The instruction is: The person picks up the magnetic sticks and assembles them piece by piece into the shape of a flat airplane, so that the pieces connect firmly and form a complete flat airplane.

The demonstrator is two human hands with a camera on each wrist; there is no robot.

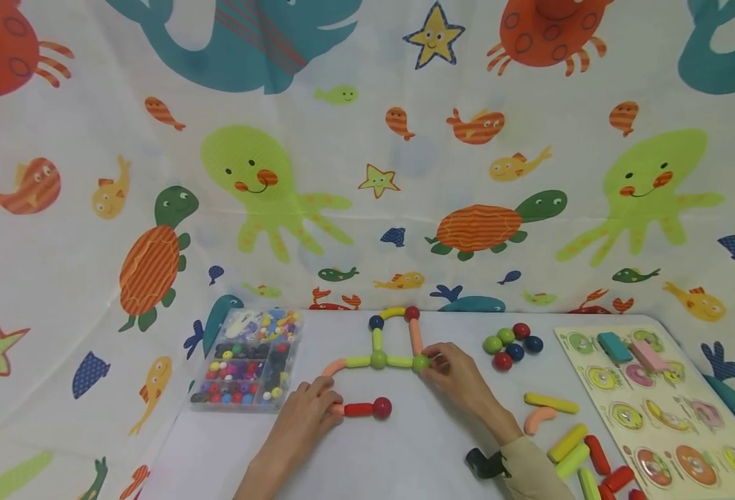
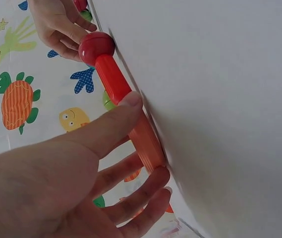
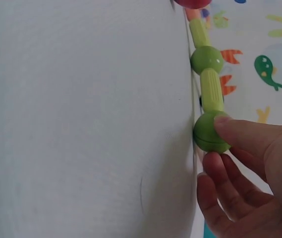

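From overhead, the stick-and-ball frame (image 1: 387, 342) sits mid-table about half built, with plenty of loose sticks (image 1: 576, 444) and balls (image 1: 512, 344) still lying off to the right. Left wrist cam: the left hand (image 2: 76, 173) pinches the red stick (image 2: 126, 109) with its red ball (image 2: 96, 47). Right wrist cam: the right hand (image 3: 252, 173) grips the green ball (image 3: 211, 131) at the frame's corner.

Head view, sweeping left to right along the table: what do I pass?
Bead box → left hand → red stick with red ball → right hand → cluster of loose balls → yellow stick → puzzle board.
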